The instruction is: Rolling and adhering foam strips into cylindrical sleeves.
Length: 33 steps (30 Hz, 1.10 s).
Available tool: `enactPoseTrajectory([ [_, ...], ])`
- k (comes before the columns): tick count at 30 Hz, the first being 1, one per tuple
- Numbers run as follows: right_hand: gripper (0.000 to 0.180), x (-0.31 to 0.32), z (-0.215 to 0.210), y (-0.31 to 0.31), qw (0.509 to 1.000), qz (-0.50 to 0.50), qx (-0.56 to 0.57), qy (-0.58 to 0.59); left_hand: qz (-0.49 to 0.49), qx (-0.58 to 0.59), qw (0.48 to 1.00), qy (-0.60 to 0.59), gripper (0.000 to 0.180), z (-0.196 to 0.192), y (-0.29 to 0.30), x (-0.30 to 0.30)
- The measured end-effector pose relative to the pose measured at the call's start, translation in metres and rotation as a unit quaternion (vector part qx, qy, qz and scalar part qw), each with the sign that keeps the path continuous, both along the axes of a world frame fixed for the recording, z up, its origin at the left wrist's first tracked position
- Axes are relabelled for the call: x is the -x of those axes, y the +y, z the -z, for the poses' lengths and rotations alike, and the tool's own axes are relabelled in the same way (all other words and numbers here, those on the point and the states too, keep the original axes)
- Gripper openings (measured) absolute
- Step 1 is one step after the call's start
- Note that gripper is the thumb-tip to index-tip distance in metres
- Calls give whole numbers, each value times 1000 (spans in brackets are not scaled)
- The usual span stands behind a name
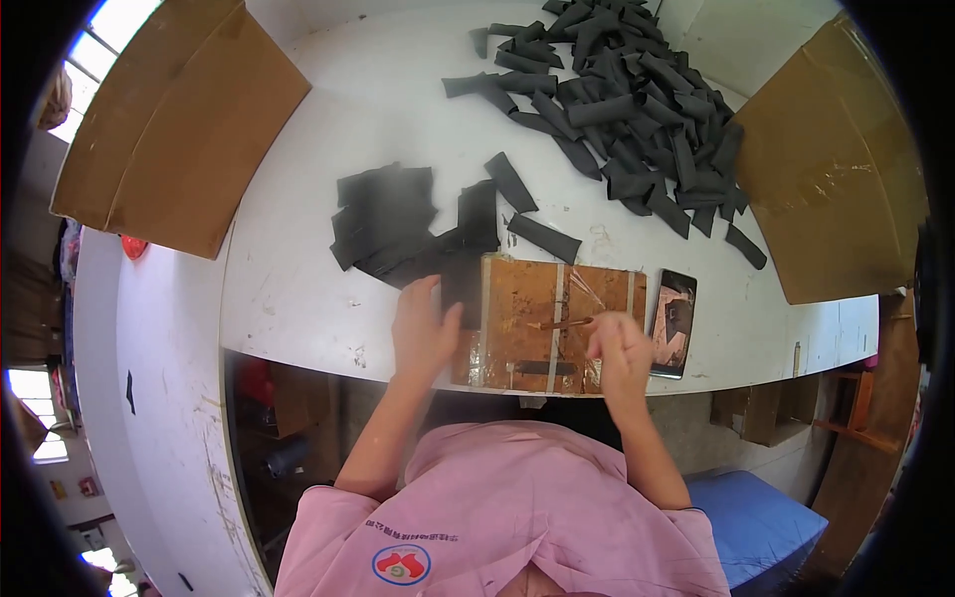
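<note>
A wooden board [522, 289] wrapped with clear tape strips lies at the table's front edge. My right hand [622, 358] is closed over the board's right part, pinching a thin brown stick-like brush [565, 324] whose tip points left. My left hand [420, 328] is at the board's left edge, thumb apart from the fingers. Its thumb touches a flat dark grey piece [462, 294] that overlaps the board's left side. More flat dark grey pieces [388, 214] lie spread in an overlapping pile just beyond that hand.
A large heap of rolled dark grey pieces [637, 109] fills the far right; two single ones [544, 238] lie beyond the board. A phone [673, 323] lies right of the board. Cardboard boxes stand at left [179, 119] and right [836, 169]. A blue stool [756, 527] is below.
</note>
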State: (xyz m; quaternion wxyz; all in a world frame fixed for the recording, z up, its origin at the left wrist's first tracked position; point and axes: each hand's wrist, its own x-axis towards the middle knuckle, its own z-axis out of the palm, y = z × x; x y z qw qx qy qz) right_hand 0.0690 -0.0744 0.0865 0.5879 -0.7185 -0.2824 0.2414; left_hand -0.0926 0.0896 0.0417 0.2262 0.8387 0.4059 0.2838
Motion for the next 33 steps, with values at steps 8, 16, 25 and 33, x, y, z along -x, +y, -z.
enactPoseTrajectory([
  [8, 20, 55, 16, -7, 982, -163, 91, 17, -77, 218, 970, 72, 29, 26, 12, -11],
  [16, 17, 78, 4, 31, 986, -107, -33, 122, -4, 668, 518, -534, 20, -33, -34, 1],
  [25, 11, 45, -23, 19, 995, -91, 6, -29, 14, 648, 592, -480, 12, -47, -65, -6],
  [33, 10, 52, -23, 13, 987, 18, -70, 145, 45, 736, 474, -482, 21, -36, -78, -22],
])
